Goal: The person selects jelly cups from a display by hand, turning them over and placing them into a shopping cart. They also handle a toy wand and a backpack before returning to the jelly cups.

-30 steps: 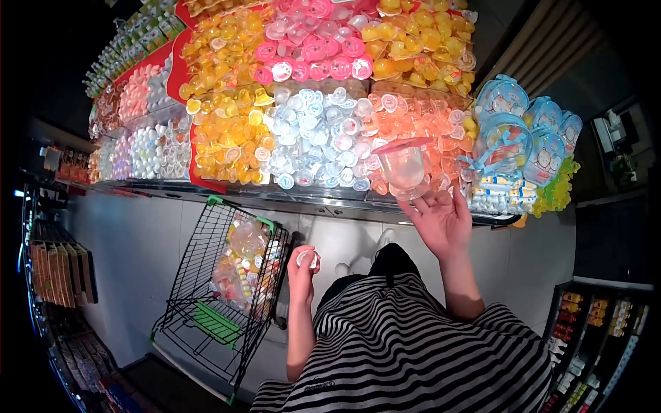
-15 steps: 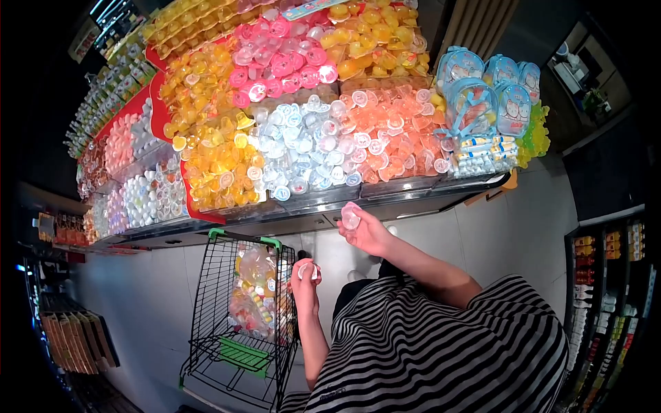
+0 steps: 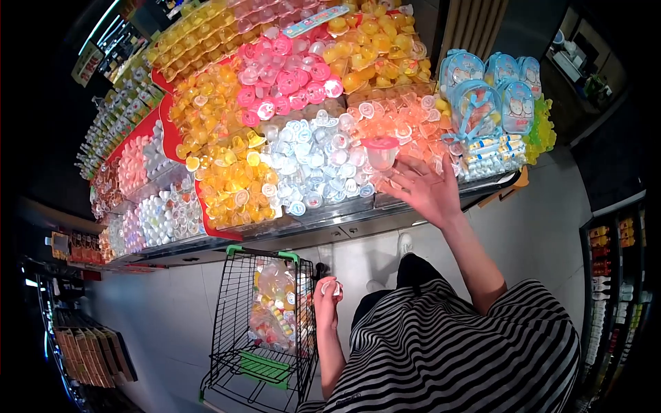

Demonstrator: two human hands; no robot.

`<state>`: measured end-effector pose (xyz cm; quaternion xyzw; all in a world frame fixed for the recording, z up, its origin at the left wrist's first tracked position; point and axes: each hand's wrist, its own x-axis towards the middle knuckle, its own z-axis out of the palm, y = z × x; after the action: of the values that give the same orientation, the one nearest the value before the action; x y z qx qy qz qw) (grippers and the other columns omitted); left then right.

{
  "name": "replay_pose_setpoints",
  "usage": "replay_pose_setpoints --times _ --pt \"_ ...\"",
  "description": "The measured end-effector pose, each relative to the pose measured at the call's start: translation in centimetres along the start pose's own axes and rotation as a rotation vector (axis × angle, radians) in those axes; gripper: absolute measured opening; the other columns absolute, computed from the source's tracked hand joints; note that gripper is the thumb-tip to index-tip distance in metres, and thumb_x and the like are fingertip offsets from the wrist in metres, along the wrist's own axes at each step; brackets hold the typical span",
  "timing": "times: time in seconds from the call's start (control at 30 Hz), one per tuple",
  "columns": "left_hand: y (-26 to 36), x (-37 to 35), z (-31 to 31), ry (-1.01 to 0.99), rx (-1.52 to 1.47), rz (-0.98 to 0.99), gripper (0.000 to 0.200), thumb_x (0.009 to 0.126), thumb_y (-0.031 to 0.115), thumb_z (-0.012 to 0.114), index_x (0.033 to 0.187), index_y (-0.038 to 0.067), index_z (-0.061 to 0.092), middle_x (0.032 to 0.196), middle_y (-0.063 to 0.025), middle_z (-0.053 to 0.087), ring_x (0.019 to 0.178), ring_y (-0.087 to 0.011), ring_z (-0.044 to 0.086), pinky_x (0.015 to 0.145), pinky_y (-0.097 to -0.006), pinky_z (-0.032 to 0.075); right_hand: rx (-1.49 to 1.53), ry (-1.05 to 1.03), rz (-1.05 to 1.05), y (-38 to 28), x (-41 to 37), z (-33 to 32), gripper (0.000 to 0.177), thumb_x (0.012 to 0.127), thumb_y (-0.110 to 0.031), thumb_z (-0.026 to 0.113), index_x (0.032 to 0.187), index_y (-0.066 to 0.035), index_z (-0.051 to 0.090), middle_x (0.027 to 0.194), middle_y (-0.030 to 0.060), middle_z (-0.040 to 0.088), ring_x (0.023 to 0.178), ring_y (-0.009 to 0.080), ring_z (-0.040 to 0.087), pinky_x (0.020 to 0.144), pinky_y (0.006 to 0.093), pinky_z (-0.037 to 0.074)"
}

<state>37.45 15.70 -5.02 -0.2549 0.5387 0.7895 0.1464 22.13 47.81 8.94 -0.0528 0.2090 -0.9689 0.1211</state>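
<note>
Over the display's front, my right hand (image 3: 430, 191) is open, fingers spread. Just off its fingertips is a clear jelly cup with a pink lid (image 3: 381, 153), overlapping the orange jelly cups (image 3: 399, 124) behind it. Lower down, my left hand (image 3: 325, 303) stays closed around a small pale jelly cup (image 3: 332, 288), beside the cart's right side. White-lidded jelly cups (image 3: 313, 165) are heaped left of my right hand, with yellow ones (image 3: 237, 182) farther left.
A black wire shopping cart with green corners (image 3: 234, 303) stands at lower left, holding bagged goods (image 3: 275, 296). Blue cartoon backpacks (image 3: 475, 107) sit at the display's right end. Shelving (image 3: 609, 289) runs along the right edge.
My right hand has moved up and forward to the display and its fingers have opened; the cup it held is now off the fingertips. My left hand still grips its cup.
</note>
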Motion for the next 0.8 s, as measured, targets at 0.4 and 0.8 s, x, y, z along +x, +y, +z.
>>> replay_pose_setpoints --times 0.4,0.8 --pt "2.7 4.8 6.3 -0.016 0.12 0.039 0.015 0.098 0.018 0.06 0.108 0.007 0.061 0.086 -0.0029 0.065 0.072 -0.0081 0.056 0.062 -0.0219 0.043 0.276 0.107 0.382 9.2 9.7 -7.1 0.065 0.1 -0.054 0.049 0.147 -0.011 0.04 0.132 0.0192 0.054 0.125 0.0382 0.051 0.108 0.0524 0.042" --pt "4.8 9.8 12.8 0.136 0.068 0.064 0.014 0.097 0.022 0.061 0.104 0.01 0.06 0.078 0.0011 0.059 0.067 -0.007 0.054 0.056 -0.0209 0.039 0.076 0.188 0.914 5.3 3.6 -14.9 0.037 0.102 -0.04 0.048 0.114 -0.007 0.06 0.099 0.0076 0.064 0.083 0.0198 0.059 0.073 0.034 0.048"
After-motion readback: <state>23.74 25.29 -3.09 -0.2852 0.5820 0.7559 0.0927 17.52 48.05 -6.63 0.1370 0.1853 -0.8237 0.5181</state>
